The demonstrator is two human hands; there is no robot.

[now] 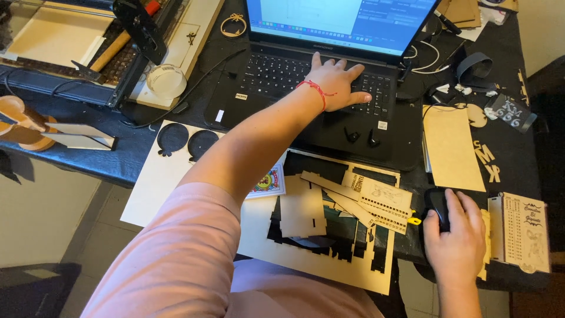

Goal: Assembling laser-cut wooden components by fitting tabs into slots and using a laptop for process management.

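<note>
My left hand (336, 83) reaches across and rests flat on the keyboard of a black laptop (276, 112), fingers spread over the keys; a red string is tied round its wrist. The laptop's screen is lit, and two small black earbuds (361, 137) lie on its palm rest. My right hand (456, 235) is cupped over a black computer mouse (436, 205) at the table's near right edge. Between my arms lies a pale plywood sheet (253, 235) with cut-out holes and loose laser-cut pieces (376, 203) on it.
A laser cutter frame (126, 35) stands at the back left beside a clear round lid (166, 79). A plain wooden panel (453, 147) and an engraved wooden plate (525, 231) lie at the right. Cables, wooden letters and small cut-outs crowd the back right. A colourful card (271, 182) sits under my left forearm.
</note>
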